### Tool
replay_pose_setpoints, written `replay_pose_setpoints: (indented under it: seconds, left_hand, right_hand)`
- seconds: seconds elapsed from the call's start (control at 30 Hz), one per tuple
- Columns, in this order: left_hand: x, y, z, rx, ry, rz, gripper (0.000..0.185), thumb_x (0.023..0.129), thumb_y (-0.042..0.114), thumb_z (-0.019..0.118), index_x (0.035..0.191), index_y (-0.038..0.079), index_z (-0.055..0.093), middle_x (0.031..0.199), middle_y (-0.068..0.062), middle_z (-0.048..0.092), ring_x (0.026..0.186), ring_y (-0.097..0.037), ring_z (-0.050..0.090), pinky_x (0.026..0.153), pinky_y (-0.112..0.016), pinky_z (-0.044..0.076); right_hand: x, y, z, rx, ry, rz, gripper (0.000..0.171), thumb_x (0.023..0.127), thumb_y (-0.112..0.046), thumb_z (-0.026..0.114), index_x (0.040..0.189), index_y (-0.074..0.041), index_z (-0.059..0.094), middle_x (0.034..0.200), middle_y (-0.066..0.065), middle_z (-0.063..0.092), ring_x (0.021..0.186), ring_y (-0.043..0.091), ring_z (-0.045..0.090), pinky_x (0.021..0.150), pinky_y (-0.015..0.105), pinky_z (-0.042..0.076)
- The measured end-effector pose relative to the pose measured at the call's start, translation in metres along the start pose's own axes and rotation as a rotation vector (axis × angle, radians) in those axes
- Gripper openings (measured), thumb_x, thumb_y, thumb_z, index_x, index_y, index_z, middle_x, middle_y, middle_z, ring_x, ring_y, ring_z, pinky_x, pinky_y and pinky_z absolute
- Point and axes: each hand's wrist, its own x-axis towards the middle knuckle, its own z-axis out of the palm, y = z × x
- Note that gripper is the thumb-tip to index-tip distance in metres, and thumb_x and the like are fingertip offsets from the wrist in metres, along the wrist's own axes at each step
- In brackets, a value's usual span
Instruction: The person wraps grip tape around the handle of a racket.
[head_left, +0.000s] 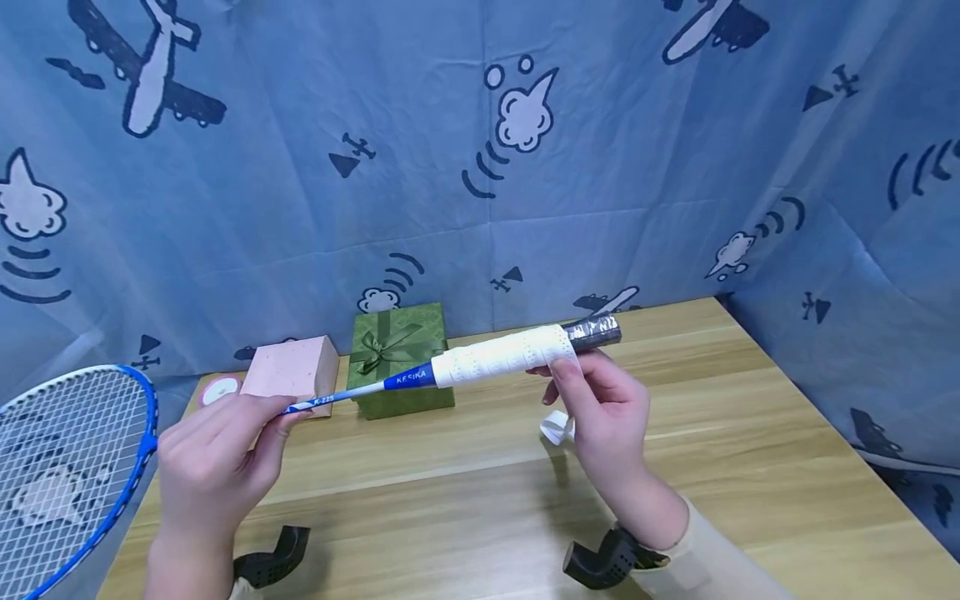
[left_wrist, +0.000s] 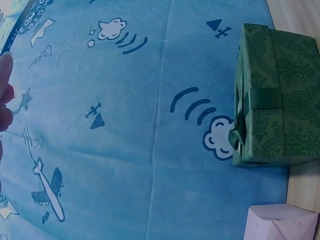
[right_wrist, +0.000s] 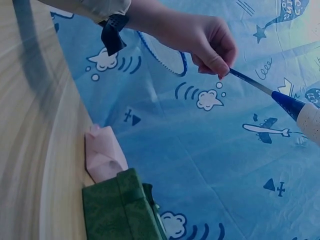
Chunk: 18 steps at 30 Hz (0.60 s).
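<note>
A blue-framed badminton racket (head_left: 75,467) lies across the view above the wooden table (head_left: 750,467), head at the left. My left hand (head_left: 279,414) pinches its thin shaft (head_left: 330,398); in the right wrist view the same left hand (right_wrist: 212,52) grips the shaft (right_wrist: 250,82). White grip tape (head_left: 502,357) covers most of the handle, and the dark end (head_left: 596,332) is bare. My right hand (head_left: 558,377) pinches the tape at the handle's right part, and a loose curled tail of tape (head_left: 557,427) hangs below it. Only fingertips (left_wrist: 5,95) show in the left wrist view.
A green gift box with a bow (head_left: 401,358) and a pink box (head_left: 292,371) stand at the table's back edge, with a small round white roll (head_left: 219,389) to the left. A blue printed curtain (head_left: 480,167) closes off the back and right.
</note>
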Motion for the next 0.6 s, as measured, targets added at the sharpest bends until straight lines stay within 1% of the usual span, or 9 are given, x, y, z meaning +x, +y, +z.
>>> replay_pose_setpoints:
  seconds: [0.1, 0.17, 0.27, 0.4, 0.47, 0.53, 0.6]
  left_hand:
    - [0.0010, 0.0011, -0.0010, -0.017, -0.001, -0.003, 0.047, 0.104, 0.034, 0.064, 0.073, -0.001, 0.072, 0.054, 0.000, 0.052, 0.047, -0.005, 0.029, 0.043, -0.020, 0.020]
    - [0.0015, 0.0012, -0.0014, -0.030, -0.006, -0.002, 0.047, 0.104, 0.034, 0.064, 0.073, -0.001, 0.072, 0.054, 0.000, 0.053, 0.047, -0.004, 0.029, 0.044, -0.020, 0.020]
    - [0.0019, 0.0011, -0.0009, -0.049, -0.002, -0.003, 0.047, 0.104, 0.033, 0.065, 0.073, -0.001, 0.072, 0.055, -0.001, 0.055, 0.047, -0.004, 0.029, 0.044, -0.019, 0.020]
    - [0.0025, 0.0018, -0.0017, -0.049, -0.003, -0.011, 0.048, 0.104, 0.034, 0.064, 0.073, -0.002, 0.072, 0.055, -0.002, 0.055, 0.047, -0.004, 0.031, 0.043, -0.020, 0.020]
    - [0.0028, 0.0023, -0.0024, -0.044, -0.007, -0.013, 0.048, 0.104, 0.035, 0.064, 0.074, -0.002, 0.073, 0.054, -0.001, 0.054, 0.047, -0.005, 0.032, 0.043, -0.021, 0.021]
    - [0.0026, 0.0023, -0.0032, -0.038, -0.014, -0.016, 0.049, 0.104, 0.037, 0.064, 0.075, -0.002, 0.073, 0.054, 0.000, 0.053, 0.047, -0.006, 0.034, 0.043, -0.022, 0.023]
    - [0.0015, 0.0014, -0.0032, -0.040, -0.006, -0.016, 0.048, 0.103, 0.037, 0.065, 0.075, -0.001, 0.074, 0.053, 0.001, 0.052, 0.046, -0.006, 0.034, 0.042, -0.023, 0.023]
  right_hand:
    - [-0.0002, 0.0006, 0.0002, -0.010, 0.011, -0.018, 0.018, 0.092, 0.021, 0.053, 0.086, 0.015, 0.069, 0.093, 0.007, 0.079, 0.064, 0.014, 0.064, 0.063, 0.021, 0.055]
    - [-0.0003, 0.0005, 0.0011, 0.000, 0.025, -0.020, 0.020, 0.092, 0.021, 0.053, 0.085, 0.014, 0.070, 0.091, 0.007, 0.079, 0.064, 0.014, 0.065, 0.063, 0.021, 0.055]
    - [-0.0001, -0.0002, 0.0033, 0.050, 0.042, -0.015, 0.023, 0.092, 0.021, 0.052, 0.083, 0.013, 0.071, 0.088, 0.007, 0.078, 0.066, 0.015, 0.065, 0.064, 0.022, 0.056]
    - [0.0001, -0.0018, 0.0044, 0.094, 0.039, -0.013, 0.025, 0.092, 0.022, 0.050, 0.084, 0.012, 0.072, 0.089, 0.009, 0.078, 0.066, 0.017, 0.064, 0.064, 0.024, 0.056]
    - [-0.0001, -0.0021, 0.0034, 0.083, 0.030, -0.017, 0.023, 0.093, 0.021, 0.051, 0.086, 0.012, 0.072, 0.091, 0.009, 0.078, 0.066, 0.017, 0.064, 0.064, 0.024, 0.056]
    - [-0.0004, -0.0024, 0.0022, 0.052, 0.024, -0.018, 0.020, 0.094, 0.018, 0.054, 0.087, 0.012, 0.072, 0.092, 0.009, 0.078, 0.066, 0.016, 0.065, 0.065, 0.023, 0.056]
    - [-0.0007, -0.0022, 0.0009, 0.016, 0.023, -0.015, 0.016, 0.096, 0.015, 0.058, 0.088, 0.011, 0.071, 0.091, 0.006, 0.076, 0.067, 0.015, 0.066, 0.063, 0.021, 0.055]
